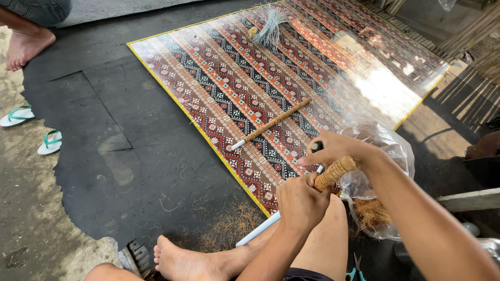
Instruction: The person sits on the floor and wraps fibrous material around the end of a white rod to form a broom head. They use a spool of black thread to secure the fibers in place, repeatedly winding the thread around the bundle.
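Left hand (301, 202): closed around a white rod (260, 229), fist just below the rod's coir-wrapped section (335, 172); the rod slants from beside the person's leg up toward the right hand. Right hand (333, 150): fingers pinched at the top of the coir wrap, also holding a small dark item whose kind cannot be told. Rod position: held above the near corner of the mat (219, 83), over the person's bent leg. Second rod (271, 124): lying loose on the mat, mostly coir-wrapped, bare white tip pointing toward the mat's yellow edge, well apart from both hands. Clear plastic bag (388, 156): just behind the right forearm, brown fibre inside. Loose fibre (229, 226): on the dark floor near the person's foot (182, 260). Grey bristle bundle (271, 26): at the mat's far end. Scissors (355, 270): teal handles, bottom edge. Flip-flops (31, 127): two, white and green, far left. Another person's bare foot (26, 47): top left corner.
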